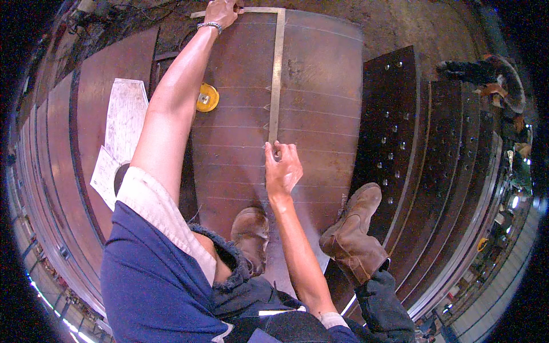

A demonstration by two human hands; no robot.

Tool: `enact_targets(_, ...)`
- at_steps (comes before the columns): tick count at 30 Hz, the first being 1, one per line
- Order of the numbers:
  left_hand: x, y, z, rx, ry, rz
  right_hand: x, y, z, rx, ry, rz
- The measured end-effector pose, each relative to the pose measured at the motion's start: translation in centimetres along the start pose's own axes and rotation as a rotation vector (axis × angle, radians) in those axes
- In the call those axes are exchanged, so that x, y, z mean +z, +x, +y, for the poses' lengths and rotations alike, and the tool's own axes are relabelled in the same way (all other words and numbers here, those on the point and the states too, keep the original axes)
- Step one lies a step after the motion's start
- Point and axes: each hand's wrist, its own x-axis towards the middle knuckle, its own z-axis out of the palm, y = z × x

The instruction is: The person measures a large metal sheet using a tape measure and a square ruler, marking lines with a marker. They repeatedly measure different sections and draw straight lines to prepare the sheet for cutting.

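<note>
A large metal square lies on a rusty brown steel plate with chalk lines across it. My left hand reaches to the far end and presses down on the short arm of the square. My right hand sits at the near end of the long arm, fingers pinched on a small marker that touches the plate. Small arrow marks run along the square's left edge. My two brown boots stand on the plate below my hands.
A yellow tape measure rests on the plate left of the square. White paper sheets lie further left. Dark steel plates with drilled holes are stacked on the right. Another person crouches at the far right.
</note>
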Motion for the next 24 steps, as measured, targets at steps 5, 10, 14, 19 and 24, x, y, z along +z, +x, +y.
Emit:
enact_targets(5, 0.1, 0.0, -0.3, -0.019, -0.034, -0.006, 0.3, -0.1, 0.4, -0.015, 0.005, -0.016)
enact_targets(10, 0.3, 0.1, -0.7, 0.036, -0.026, 0.018, 0.0, -0.1, 0.4, -0.006, 0.005, -0.065)
enact_targets(14, 0.3, 0.1, -0.8, 0.082, -0.010, 0.020, 0.2, -0.1, 0.5, -0.027, -0.005, -0.038)
enact_targets(19, 0.6, 0.2, -1.3, 0.130, 0.001, 0.050, 0.3, -0.1, 0.5, -0.029, -0.006, -0.034)
enact_targets(24, 0.7, 0.0, -1.6, 0.136, -0.002, 0.038, -0.1, 0.0, 0.1, -0.007, 0.017, -0.069)
